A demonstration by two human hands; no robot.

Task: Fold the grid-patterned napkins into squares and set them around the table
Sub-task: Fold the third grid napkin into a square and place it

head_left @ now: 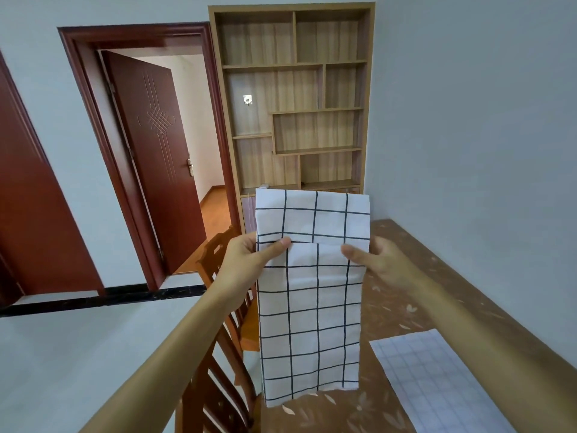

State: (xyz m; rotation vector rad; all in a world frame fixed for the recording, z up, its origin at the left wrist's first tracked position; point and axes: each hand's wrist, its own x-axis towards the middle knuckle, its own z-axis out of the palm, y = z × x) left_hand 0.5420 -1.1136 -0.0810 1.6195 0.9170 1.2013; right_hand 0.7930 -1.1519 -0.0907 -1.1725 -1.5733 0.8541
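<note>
Pinching napkin [309,307] upright over table's [437,276] left edge, with left hand [249,260] at its 9 o'clock edge and right hand [381,260] at 3 o'clock. Noting second napkin [437,385] flat at 4 o'clock, chair [231,364] crowding 8 o'clock.

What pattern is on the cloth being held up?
The napkin is white with dark grid lines; head view shows it.

Two grid napkins [309,307] [437,379], two hands [246,257] [382,260], one table [406,310], one shelf unit [296,104], two doors [156,157] [31,198] and seemingly two chairs [217,254] [215,389]
</note>
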